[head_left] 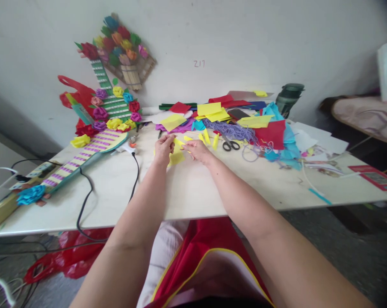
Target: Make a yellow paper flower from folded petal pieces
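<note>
Left of the scissors [231,146], a thin yellow strip [178,142] is pinched between the left hand [164,149] and right hand [199,151]; it could be torn if tugged unevenly.

Paper [179,142] between left hand [164,148] and right hand [198,150], scissors [231,144] at right, yarn [230,130] behind scissors
</note>
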### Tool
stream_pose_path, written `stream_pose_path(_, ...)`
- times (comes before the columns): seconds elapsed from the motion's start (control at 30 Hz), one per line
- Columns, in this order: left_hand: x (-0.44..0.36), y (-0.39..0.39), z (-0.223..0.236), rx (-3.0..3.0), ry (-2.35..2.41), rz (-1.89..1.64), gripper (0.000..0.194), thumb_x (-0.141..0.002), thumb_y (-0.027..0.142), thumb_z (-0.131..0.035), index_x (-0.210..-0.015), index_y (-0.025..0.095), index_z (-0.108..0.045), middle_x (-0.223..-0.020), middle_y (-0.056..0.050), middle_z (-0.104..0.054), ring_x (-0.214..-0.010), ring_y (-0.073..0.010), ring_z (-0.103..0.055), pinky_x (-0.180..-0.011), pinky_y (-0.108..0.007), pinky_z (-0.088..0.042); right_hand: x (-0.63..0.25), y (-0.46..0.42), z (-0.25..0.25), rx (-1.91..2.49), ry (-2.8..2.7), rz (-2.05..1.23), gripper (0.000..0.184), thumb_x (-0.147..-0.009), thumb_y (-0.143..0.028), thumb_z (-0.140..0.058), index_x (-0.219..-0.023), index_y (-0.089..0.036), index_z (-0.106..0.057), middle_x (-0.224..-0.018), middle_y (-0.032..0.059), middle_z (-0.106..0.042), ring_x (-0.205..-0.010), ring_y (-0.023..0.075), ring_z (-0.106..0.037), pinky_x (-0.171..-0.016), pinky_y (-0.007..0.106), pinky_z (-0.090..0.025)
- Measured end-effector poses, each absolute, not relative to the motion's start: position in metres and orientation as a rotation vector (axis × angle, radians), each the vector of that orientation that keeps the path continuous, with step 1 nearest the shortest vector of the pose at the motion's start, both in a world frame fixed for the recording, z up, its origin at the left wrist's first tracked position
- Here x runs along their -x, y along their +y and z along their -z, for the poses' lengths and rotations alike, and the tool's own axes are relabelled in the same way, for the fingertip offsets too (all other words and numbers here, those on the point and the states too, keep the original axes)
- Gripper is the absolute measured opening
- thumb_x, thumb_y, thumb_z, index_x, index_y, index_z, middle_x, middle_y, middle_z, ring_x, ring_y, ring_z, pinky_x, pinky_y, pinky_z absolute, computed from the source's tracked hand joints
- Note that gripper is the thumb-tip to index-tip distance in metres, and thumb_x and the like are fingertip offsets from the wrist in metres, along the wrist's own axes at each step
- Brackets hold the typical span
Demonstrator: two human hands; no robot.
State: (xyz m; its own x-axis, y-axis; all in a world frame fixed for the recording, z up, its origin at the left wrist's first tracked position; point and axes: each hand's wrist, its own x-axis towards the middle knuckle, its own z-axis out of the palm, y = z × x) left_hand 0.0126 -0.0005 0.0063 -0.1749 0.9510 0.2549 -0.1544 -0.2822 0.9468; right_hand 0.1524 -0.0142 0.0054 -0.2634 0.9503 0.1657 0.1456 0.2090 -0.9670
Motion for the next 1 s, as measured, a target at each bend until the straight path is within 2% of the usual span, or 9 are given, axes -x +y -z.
stream_pose_path(0.27, -0.0064, 0.0029, -0.0052, -1.153, 1.042, -1.622, 0.037, -0.066, 0.052, -0.065, -0.071, 0.017, -0.055, -0.046, 0.005, -0.045, -0.037, -0.0045, -0.035, -0.037, -0.018, -0.027, -0.1537, -0.0122, -0.004, 1.045, -1.474, -1.21, 0.015, -0.079, -0.025, -0.055, -0.072, -0.014, -0.061, -0.035, -0.0101, -0.034, -0.031, 0.0056, -0.032, -0.036, 0.018, -0.026)
stream_pose_path(0.43, -0.0114, 0.0015, -0.0037, -1.363, 1.038, -1.408, 0.038, -0.058, 0.043, -0.074, -0.055, 0.016, -0.048, -0.047, 0.004, -0.047, -0.04, -0.0039, -0.04, -0.041, -0.017, -0.032, -0.1527, -0.0105, -0.0033, 0.979, -1.409, -1.253, 0.02, -0.077, -0.031, -0.06, -0.067, -0.014, -0.057, -0.035, -0.0101, -0.036, -0.031, 0.0049, -0.033, -0.036, 0.018, -0.027)
stream_pose_path(0.6, -0.0087, 0.0037, -0.0024, -1.324, 1.083, -1.52, 0.035, -0.061, 0.036, -0.071, -0.05, 0.016, -0.045, -0.043, 0.005, -0.043, -0.039, -0.0035, -0.037, -0.042, -0.018, -0.032, -0.1522, -0.0085, -0.0002, 0.978, -1.424, -1.335, 0.018, -0.081, -0.026, -0.056, -0.068, -0.014, -0.056, -0.036, -0.0073, -0.046, -0.03, 0.0048, -0.036, -0.034, 0.016, -0.028)
stream_pose_path(0.8, -0.0088, 0.0035, -0.0033, -1.355, 1.173, -1.563, 0.032, -0.063, 0.034, -0.069, -0.05, 0.016, -0.046, -0.042, 0.005, -0.043, -0.038, -0.0036, -0.036, -0.04, -0.018, -0.029, -0.1533, -0.0092, 0.0001, 1.031, -1.412, -1.302, 0.016, -0.082, -0.019, -0.051, -0.069, -0.013, -0.057, -0.033, -0.007, -0.045, -0.027, 0.0051, -0.034, -0.031, 0.016, -0.025)
stream_pose_path(0.9, -0.009, 0.0037, -0.0032, -1.35, 1.184, -1.568, 0.032, -0.063, 0.035, -0.069, -0.05, 0.016, -0.046, -0.042, 0.005, -0.043, -0.037, -0.0036, -0.036, -0.039, -0.017, -0.03, -0.1536, -0.0091, -0.0007, 1.074, -1.414, -1.304, 0.017, -0.084, -0.021, -0.05, -0.072, -0.013, -0.057, -0.037, -0.0062, -0.049, -0.028, 0.0048, -0.037, -0.033, 0.016, -0.029)
stream_pose_path(1.0, -0.0075, 0.0041, -0.0029, -1.322, 1.179, -1.551, 0.033, -0.062, 0.036, -0.069, -0.05, 0.016, -0.045, -0.042, 0.005, -0.043, -0.037, -0.0036, -0.036, -0.039, -0.017, -0.029, -0.1541, -0.0074, -0.0027, 1.138, -1.367, -1.267, 0.012, -0.084, -0.022, -0.052, -0.078, -0.014, -0.057, -0.05, -0.0044, -0.057, -0.034, 0.0042, -0.044, -0.037, 0.016, -0.036)
